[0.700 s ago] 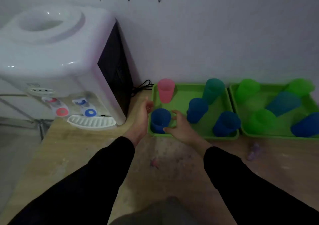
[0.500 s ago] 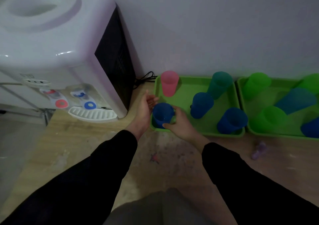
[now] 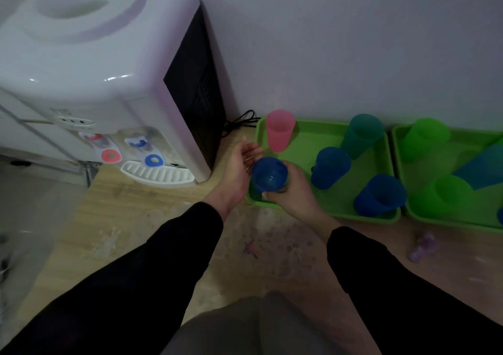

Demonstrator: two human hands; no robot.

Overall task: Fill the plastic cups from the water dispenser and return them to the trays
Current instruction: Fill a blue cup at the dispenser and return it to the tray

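Leftmost, water dispenser (image 3: 109, 68) on the table (image 3: 136, 218); then left hand (image 3: 239, 164), fingers relaxed and empty, just beside blue cup (image 3: 269, 174); blue cup tipped toward the camera at near left corner of green tray (image 3: 313, 142), gripped by right hand (image 3: 292, 194) curled around its side

A blue cup (image 3: 269, 174) is held by the right grip (image 3: 292, 194) at the near left corner of the left tray (image 3: 326, 211). The left grip (image 3: 236, 169) is spread just beside the cup, palm toward it. A dispenser (image 3: 95, 68) is seen at left on the table (image 3: 136, 218).
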